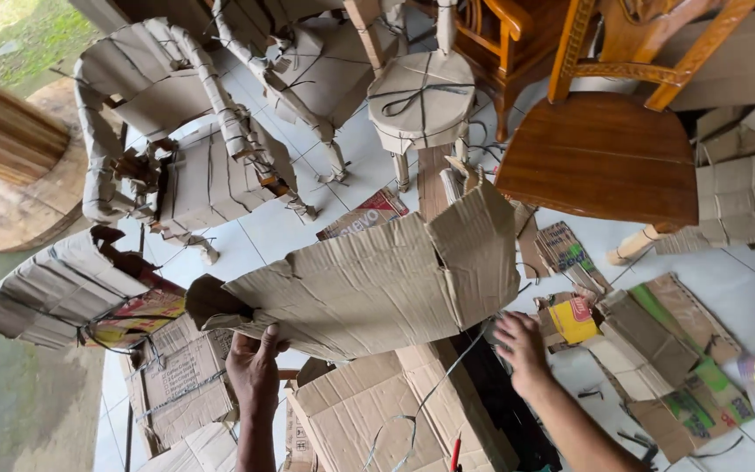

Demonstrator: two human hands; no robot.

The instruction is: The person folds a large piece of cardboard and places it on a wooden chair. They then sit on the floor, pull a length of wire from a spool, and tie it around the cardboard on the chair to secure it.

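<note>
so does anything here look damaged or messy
Yes. The cardboard sheet gripped by the left hand is creased and ragged-edged. Torn cardboard scraps litter the tile floor beside the right hand.

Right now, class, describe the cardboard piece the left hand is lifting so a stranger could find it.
Start at the bare polished wooden chair seat upper right. Just below-left, the large cardboard sheet spreads mid-picture, with the left hand gripping its lower edge. Unlike the flat scraps around it, it is raised and curved.
</note>
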